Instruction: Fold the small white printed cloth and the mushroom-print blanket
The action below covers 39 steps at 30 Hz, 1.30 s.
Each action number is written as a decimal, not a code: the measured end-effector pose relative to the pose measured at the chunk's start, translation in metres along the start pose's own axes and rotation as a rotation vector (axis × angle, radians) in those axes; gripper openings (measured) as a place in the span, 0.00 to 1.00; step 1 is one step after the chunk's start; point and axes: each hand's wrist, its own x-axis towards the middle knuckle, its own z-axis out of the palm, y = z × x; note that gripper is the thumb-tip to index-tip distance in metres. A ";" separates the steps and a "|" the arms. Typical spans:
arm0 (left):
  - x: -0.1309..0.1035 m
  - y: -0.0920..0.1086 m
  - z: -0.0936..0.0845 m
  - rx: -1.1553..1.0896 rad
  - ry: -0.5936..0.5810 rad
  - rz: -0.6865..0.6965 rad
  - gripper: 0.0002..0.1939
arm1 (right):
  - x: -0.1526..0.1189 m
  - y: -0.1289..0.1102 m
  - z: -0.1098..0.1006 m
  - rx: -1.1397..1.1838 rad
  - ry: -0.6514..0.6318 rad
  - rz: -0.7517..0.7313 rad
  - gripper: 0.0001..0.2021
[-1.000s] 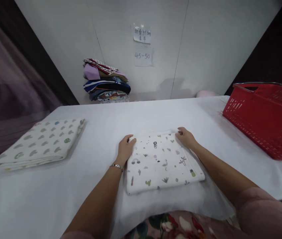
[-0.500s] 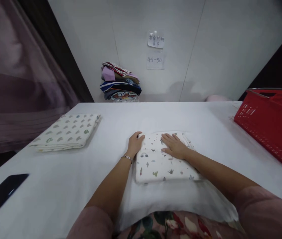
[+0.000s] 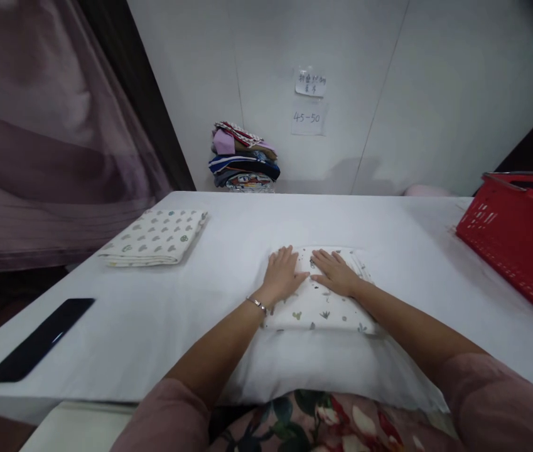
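Observation:
A folded white cloth printed with small cactus and plant motifs lies flat in front of me. On its left part my left hand rests palm down, fingers spread, a bracelet at the wrist. My right hand lies flat on the upper right part of the same cloth, fingers apart. The two thumbs nearly meet near the cloth's middle. Neither hand grips anything. Further left is a second folded cloth, white with grey mushroom-like prints.
The white-covered table carries a dark flat slab at left and a red plastic basket at right. Behind the far edge rises a stack of folded fabrics by the wall. A pinkish curtain hangs at left.
My left hand has moved from the cloth's left edge onto its top and now lies flat. The right hand stays nearly in place. The view has shifted left.

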 end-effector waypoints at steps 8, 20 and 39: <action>-0.011 -0.003 0.020 0.113 -0.097 0.006 0.36 | -0.012 0.003 -0.014 0.017 -0.044 0.137 0.33; -0.010 0.002 0.011 -0.011 -0.112 0.023 0.31 | -0.047 0.036 -0.009 0.125 0.067 0.282 0.32; -0.014 -0.025 -0.014 -0.367 -0.063 -0.529 0.28 | -0.115 0.005 -0.008 0.691 0.410 0.766 0.35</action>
